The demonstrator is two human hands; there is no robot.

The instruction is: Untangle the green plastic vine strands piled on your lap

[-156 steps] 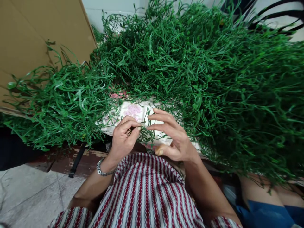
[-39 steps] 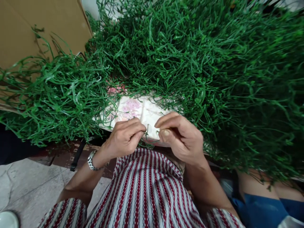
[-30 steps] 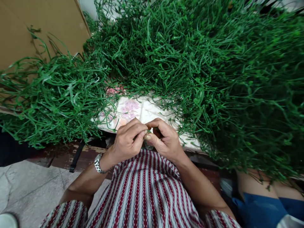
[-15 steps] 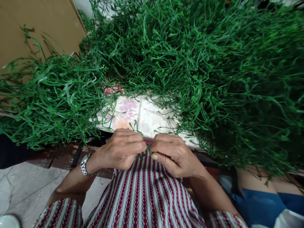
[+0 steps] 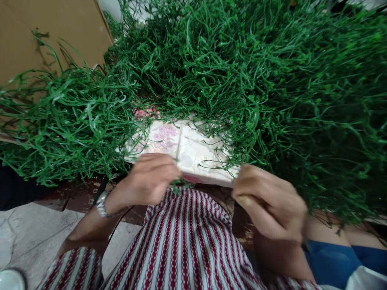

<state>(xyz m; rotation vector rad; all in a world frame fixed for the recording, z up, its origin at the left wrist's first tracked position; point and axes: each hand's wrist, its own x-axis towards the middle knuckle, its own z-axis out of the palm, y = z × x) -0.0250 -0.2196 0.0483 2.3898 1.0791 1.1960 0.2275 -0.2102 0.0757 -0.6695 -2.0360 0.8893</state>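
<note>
My left hand [image 5: 152, 177], blurred and wearing a metal watch [image 5: 102, 203], is closed in front of the flower-printed board or cloth-covered surface [image 5: 195, 151]. Bits of a thin green stem [image 5: 175, 188] show just under its fingers. Off to the right, my right hand [image 5: 269, 201] is closed with the thumb bent against the fingers, beside the surface's front right corner. Whatever it may hold is hidden. A few loose green stems [image 5: 211, 164] lie on the printed surface between the hands.
A big heap of thin, plastic-looking green stems [image 5: 242, 72] covers the back and right. A second pile [image 5: 72, 125] lies at left before a brown cardboard panel [image 5: 54, 24]. Another person's blue clothing [image 5: 332, 257] shows at lower right, a white round thing [image 5: 11, 280] at lower left.
My hands, close together before, have moved apart. The right hand has swung well to the right, while the left has shifted slightly up and to the left.
</note>
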